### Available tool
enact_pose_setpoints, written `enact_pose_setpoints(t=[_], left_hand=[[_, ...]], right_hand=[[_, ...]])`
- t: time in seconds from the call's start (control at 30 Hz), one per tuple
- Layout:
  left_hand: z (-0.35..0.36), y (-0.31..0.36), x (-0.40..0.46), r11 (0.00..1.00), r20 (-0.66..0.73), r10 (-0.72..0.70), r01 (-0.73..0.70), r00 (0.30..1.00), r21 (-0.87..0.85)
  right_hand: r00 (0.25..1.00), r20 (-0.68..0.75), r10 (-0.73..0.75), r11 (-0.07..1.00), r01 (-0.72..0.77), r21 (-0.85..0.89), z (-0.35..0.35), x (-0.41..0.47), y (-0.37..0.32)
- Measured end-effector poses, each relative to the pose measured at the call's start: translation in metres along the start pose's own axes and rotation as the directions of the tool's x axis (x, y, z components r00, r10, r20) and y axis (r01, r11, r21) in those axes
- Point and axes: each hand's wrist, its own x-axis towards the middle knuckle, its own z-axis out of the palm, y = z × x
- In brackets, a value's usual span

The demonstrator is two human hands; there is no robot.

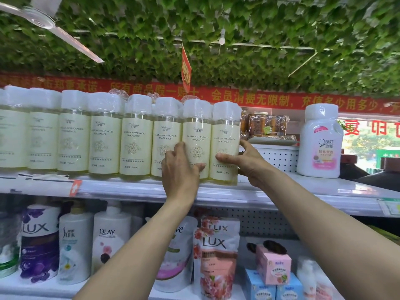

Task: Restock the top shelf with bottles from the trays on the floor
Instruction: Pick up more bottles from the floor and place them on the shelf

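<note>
A row of several pale yellow camellia bottles with white wrapped caps stands along the top shelf (pixel 134 187). My left hand (pixel 180 169) grips the second bottle from the right end (pixel 197 131), thumb on its front and fingers around its left side. My right hand (pixel 245 162) holds the rightmost bottle (pixel 225 131), thumb across its label and fingers behind its right side. Both bottles stand upright on the shelf, touching each other. The trays on the floor are out of view.
A white and pink bottle (pixel 320 141) stands alone further right on the top shelf, with bare shelf between. Packaged snacks (pixel 267 126) lie on a white perforated box behind. The lower shelf holds Lux, Olay and other bottles (pixel 40 241). A leafy ceiling hangs overhead.
</note>
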Motion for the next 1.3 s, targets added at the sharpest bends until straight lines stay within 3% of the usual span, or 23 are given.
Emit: enact_pose_setpoints(t=[0.53, 0.8, 0.93, 1.13, 1.3], left_hand=[[-0.004, -0.010, -0.005, 0.998, -0.011, -0.030, 0.029, 0.999, -0.055], [-0.053, -0.018, 0.045, 0.983, -0.085, -0.131, 0.118, 0.988, -0.144], [-0.073, -0.009, 0.078, 0.994, -0.111, -0.038, 0.025, 0.993, -0.109], [-0.079, 0.011, 0.122, 0.990, 0.022, 0.070, -0.067, 0.997, -0.124], [-0.078, 0.027, 0.150, 0.998, 0.188, -0.013, 0.001, 0.982, 0.066]], right_hand=[[1.000, 0.010, 0.000, 1.000, 0.000, -0.005, 0.000, -0.004, 0.002], [0.998, 0.027, 0.050, 0.999, -0.050, 0.007, 0.002, -0.006, -0.002], [0.998, 0.014, 0.056, 0.998, -0.057, 0.018, 0.002, -0.004, 0.000], [0.999, 0.002, 0.049, 0.999, -0.049, 0.021, 0.004, -0.001, 0.003], [0.999, 0.003, 0.049, 0.998, -0.049, 0.032, 0.007, -0.004, 0.002]])
